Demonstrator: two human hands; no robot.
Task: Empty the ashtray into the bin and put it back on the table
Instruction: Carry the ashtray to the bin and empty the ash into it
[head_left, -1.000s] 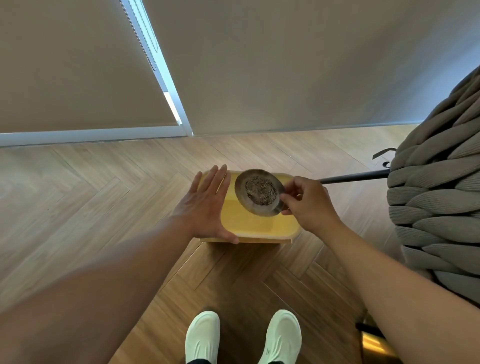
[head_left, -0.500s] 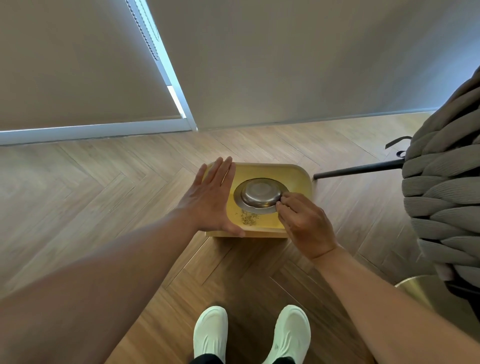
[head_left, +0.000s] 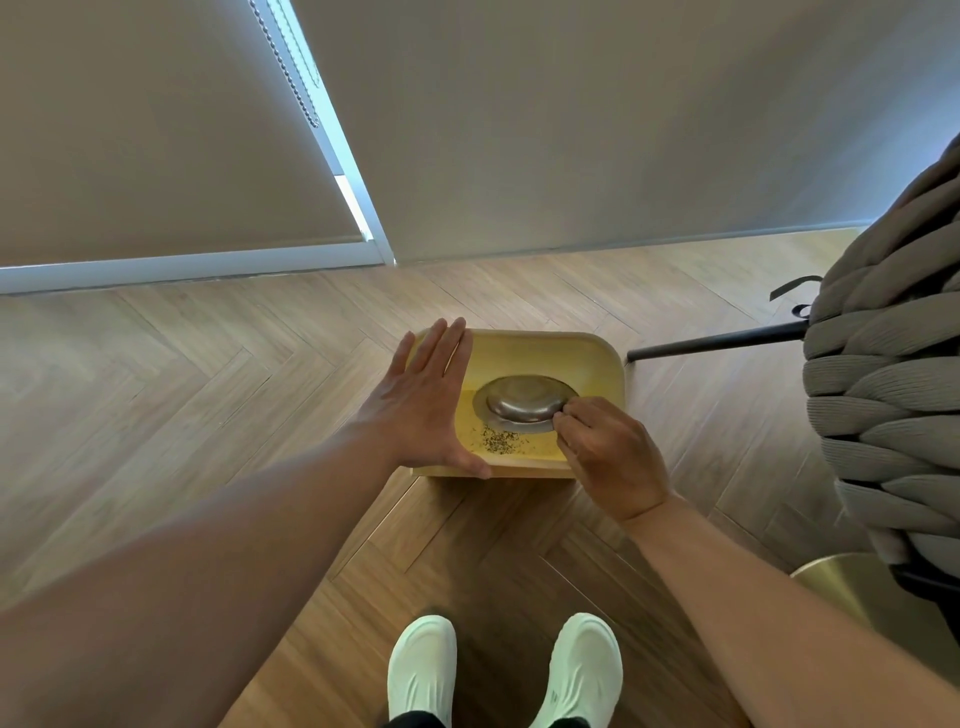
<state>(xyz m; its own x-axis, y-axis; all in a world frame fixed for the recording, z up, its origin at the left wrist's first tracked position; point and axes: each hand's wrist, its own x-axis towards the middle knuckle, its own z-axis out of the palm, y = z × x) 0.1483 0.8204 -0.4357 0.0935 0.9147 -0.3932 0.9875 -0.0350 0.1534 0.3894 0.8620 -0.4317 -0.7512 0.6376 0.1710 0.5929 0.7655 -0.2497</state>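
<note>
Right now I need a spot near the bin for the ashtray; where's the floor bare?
Bare floor lies left of the bin, up to the blind, and between bin and shoes. The right is crowded: chair leg and knitted seat.

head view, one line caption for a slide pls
Right hand holds the upturned metal ashtray over the yellow bin; left hand steadies its rim.

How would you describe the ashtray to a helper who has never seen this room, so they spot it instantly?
On the wooden floor stands a yellow bin. Over its opening, the right hand holds the ashtray upside down. It is the only round, shiny metal dish there.
</note>
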